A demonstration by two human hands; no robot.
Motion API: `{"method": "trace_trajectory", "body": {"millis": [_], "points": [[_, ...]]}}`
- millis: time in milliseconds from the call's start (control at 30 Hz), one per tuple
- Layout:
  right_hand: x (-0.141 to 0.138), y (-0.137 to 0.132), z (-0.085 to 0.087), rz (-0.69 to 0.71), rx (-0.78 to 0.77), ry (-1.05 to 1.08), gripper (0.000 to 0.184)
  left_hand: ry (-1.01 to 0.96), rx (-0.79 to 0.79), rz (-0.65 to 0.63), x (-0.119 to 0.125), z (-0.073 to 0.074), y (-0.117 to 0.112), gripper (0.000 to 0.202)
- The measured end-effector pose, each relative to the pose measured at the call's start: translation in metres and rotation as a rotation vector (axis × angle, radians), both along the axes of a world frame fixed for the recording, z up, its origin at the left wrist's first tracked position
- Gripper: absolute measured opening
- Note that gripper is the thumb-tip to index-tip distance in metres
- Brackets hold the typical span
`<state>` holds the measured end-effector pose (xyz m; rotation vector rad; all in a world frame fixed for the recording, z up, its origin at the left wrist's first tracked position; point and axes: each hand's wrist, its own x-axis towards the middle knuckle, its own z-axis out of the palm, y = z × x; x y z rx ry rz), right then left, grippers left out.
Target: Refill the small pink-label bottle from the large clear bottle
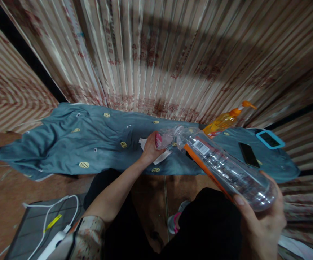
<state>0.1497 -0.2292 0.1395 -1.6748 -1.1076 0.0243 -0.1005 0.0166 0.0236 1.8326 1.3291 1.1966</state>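
Observation:
A large clear plastic bottle (226,169) with an orange-edged label and a barcode lies tilted across the view. My right hand (266,220) is wrapped round its base at the lower right. Its neck points left, up against a small clear plastic container (168,138) with a pinkish-red part. My left hand (150,148) grips that container, fingers closed round its left side. Whether the two mouths touch or overlap, and how much liquid either holds, I cannot tell. Beneath my left hand lies a white tissue (162,157), partly covered.
The long table wears a grey-blue cloth (61,144) with yellow patterns. At its right are an orange pump bottle (221,122), a black phone (248,154) and a blue-framed device (270,139). A pleated curtain (156,54) hangs behind. A white power strip (52,245) lies lower left.

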Motion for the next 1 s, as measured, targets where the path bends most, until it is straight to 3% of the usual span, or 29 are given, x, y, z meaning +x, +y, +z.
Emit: {"method": "trace_trajectory", "body": {"millis": [1000], "points": [[0.0022, -0.0031, -0.001, 0.004, -0.01, 0.008, 0.107, -0.001, 0.0, -0.004, -0.0001, 0.0008, -0.0002, 0.092]]}}
